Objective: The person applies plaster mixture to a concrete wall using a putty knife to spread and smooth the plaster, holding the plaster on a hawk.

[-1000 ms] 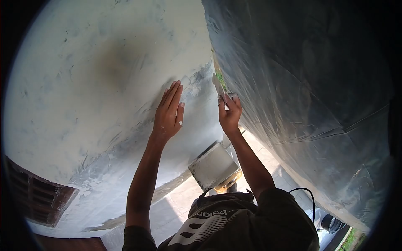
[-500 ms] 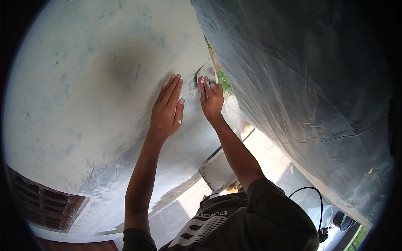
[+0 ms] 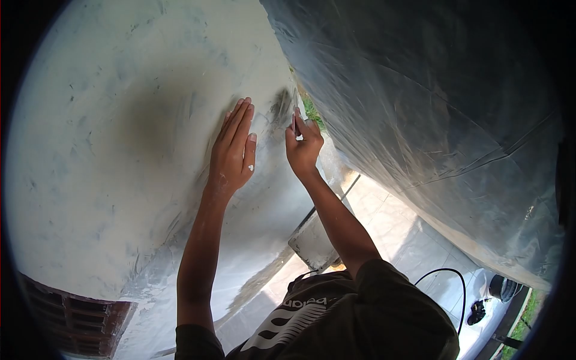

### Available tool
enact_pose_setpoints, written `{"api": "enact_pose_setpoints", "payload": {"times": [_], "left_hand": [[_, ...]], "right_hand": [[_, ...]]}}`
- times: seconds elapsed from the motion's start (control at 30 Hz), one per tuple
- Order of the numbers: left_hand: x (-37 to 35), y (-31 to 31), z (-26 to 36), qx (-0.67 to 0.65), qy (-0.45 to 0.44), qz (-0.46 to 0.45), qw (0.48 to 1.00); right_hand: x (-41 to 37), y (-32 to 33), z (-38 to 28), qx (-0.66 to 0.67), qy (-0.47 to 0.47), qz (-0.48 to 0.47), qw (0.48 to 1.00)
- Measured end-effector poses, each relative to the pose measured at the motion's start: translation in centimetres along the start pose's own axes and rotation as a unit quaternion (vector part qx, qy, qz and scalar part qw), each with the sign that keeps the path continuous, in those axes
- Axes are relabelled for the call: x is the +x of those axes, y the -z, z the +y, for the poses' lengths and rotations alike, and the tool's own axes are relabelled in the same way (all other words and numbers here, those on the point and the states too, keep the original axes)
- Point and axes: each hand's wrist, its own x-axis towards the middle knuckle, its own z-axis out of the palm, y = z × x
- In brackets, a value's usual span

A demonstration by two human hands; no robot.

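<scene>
1. Left hand lies flat and open on the wall, likely bracing the reach
2. Right hand grips a scraper, blade pressed to the wall near the left fingertips

1. Dark olive short-sleeved T-shirt, lower centre of the frame.
2. White lettering and wavy stripes printed across its chest.
3. Forearms bare; white flecks on the left hand.
</scene>
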Motion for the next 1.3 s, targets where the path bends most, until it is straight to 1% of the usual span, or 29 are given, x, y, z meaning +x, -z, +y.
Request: {"api": "enact_pose_setpoints", "payload": {"times": [0.03, 0.07, 0.13, 0.17, 0.23, 0.3, 0.33, 0.37, 0.43, 0.5, 0.57, 0.63, 0.67, 0.73, 0.77, 0.83, 0.9, 0.93, 0.97, 1.03, 1.1, 1.17, 1.2, 1.23, 1.3], "left_hand": [[0.0, 0.0, 0.0, 0.000, -0.002, 0.001, 1.000], [-0.1, 0.1, 0.1, -0.002, 0.002, -0.001, 1.000], [-0.2, 0.1, 0.1, -0.004, 0.007, -0.005, 1.000], [-0.2, 0.1, 0.1, -0.005, 0.006, -0.004, 1.000], [-0.2, 0.2, -0.1, -0.005, 0.005, -0.004, 1.000], [-0.2, 0.3, -0.6, -0.002, -0.006, -0.003, 1.000], [-0.1, 0.4, -0.7, -0.004, -0.006, -0.004, 1.000], [0.0, 0.5, -0.8, -0.002, -0.008, -0.002, 1.000], [0.3, 0.6, -1.0, -0.001, -0.011, -0.002, 1.000], [0.4, 0.6, -1.2, 0.012, -0.015, -0.001, 1.000], [0.3, 0.6, -1.3, 0.012, -0.011, -0.003, 1.000], [0.5, 0.6, -1.4, 0.015, -0.012, -0.003, 1.000], [0.5, 0.7, -1.4, 0.015, -0.011, -0.003, 1.000], [0.6, 0.6, -1.5, 0.014, -0.009, -0.003, 1.000], [0.7, 0.6, -1.5, 0.012, -0.010, -0.003, 1.000], [0.8, 0.5, -1.8, 0.011, -0.011, -0.002, 1.000], [0.8, 0.4, -2.1, 0.012, -0.017, -0.002, 1.000], [0.9, 0.3, -2.2, 0.010, -0.018, -0.003, 1.000], [0.9, 0.4, -2.3, 0.012, -0.022, -0.003, 1.000], [0.8, 0.4, -2.6, 0.014, -0.022, -0.003, 1.000], [0.7, 0.4, -2.7, 0.019, -0.025, 0.002, 1.000], [0.8, 0.2, -2.6, 0.020, -0.023, 0.002, 1.000], [0.9, 0.1, -2.5, 0.021, -0.020, -0.001, 1.000], [1.1, 0.1, -2.4, 0.021, -0.023, 0.000, 1.000], [1.3, 0.1, -2.3, 0.002, -0.029, 0.003, 1.000]], "right_hand": [[0.9, -0.4, 0.4, -0.033, 0.001, 0.009, 0.999], [1.5, -1.0, 0.5, -0.033, 0.002, 0.011, 0.999], [1.2, -2.8, 1.2, -0.117, 0.020, -0.029, 0.992], [0.3, -3.5, 1.3, -0.120, 0.039, -0.029, 0.992], [-2.2, -3.9, 0.5, -0.112, 0.021, -0.059, 0.992], [-5.1, -3.5, -0.9, -0.075, -0.006, -0.081, 0.994], [-6.3, -2.8, -1.5, -0.064, 0.023, -0.101, 0.993], [-7.4, -2.0, -2.2, -0.011, 0.011, -0.116, 0.993], [-6.9, -0.7, -2.9, 0.029, 0.027, -0.081, 0.996], [-3.9, 0.1, -2.3, 0.013, 0.013, -0.034, 0.999], [-0.7, -0.2, -0.1, -0.040, 0.004, 0.002, 0.999], [1.3, -1.1, 1.8, -0.115, 0.006, -0.006, 0.993], [0.8, -1.6, 2.1, -0.115, 0.006, -0.005, 0.993], [-0.8, -2.9, 2.0, -0.141, -0.018, -0.069, 0.987], [-2.3, -3.3, 1.7, -0.138, -0.005, -0.069, 0.988], [-5.6, -3.3, -0.2, -0.094, -0.045, -0.106, 0.989], [-8.0, -2.0, -1.9, -0.025, -0.020, -0.119, 0.992], [-8.2, -1.1, -2.6, 0.017, -0.037, -0.134, 0.990], [-7.6, -0.4, -2.6, 0.015, -0.039, -0.133, 0.990], [-5.0, 0.5, -2.2, 0.047, -0.050, -0.061, 0.996], [-2.1, -0.3, 0.8, 0.030, -0.066, 0.006, 0.997], [0.1, -1.0, 2.7, -0.058, -0.035, 0.015, 0.998], [0.5, -1.5, 2.9, -0.087, -0.031, -0.011, 0.996], [0.2, -2.1, 2.8, -0.087, -0.031, -0.009, 0.996], [-1.9, -3.5, 1.7, -0.135, -0.009, -0.055, 0.989]]}}
